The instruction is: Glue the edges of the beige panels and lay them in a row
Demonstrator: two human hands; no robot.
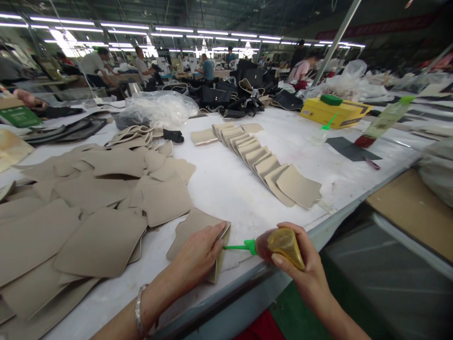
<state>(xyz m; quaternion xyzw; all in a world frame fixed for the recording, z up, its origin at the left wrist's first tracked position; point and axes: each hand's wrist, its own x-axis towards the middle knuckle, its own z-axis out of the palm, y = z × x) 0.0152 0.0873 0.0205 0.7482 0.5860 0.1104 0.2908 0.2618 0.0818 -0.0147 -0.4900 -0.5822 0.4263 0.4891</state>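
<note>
At the table's front edge, my left hand (200, 248) lies over a beige leather-like piece (187, 225), its fingers and thumb closed on the piece's right side. That edge shows a narrow, paler strip between layers. My right hand (306, 264) is wrapped round a soft squeeze bottle (279, 244) of amber-brown liquid, tipped on its side. Its thin green nozzle (237, 247) points left and meets the piece's edge beside my left thumb. Whether liquid is coming out I cannot tell.
Loose beige pieces (102, 236) are heaped on the left. A fanned row of beige pieces (260, 158) overlaps across the middle. Behind stand a yellow box (332, 113), a clear plastic bag (159, 108) and black bags (226, 92). A bottle with red contents (384, 120) leans at right.
</note>
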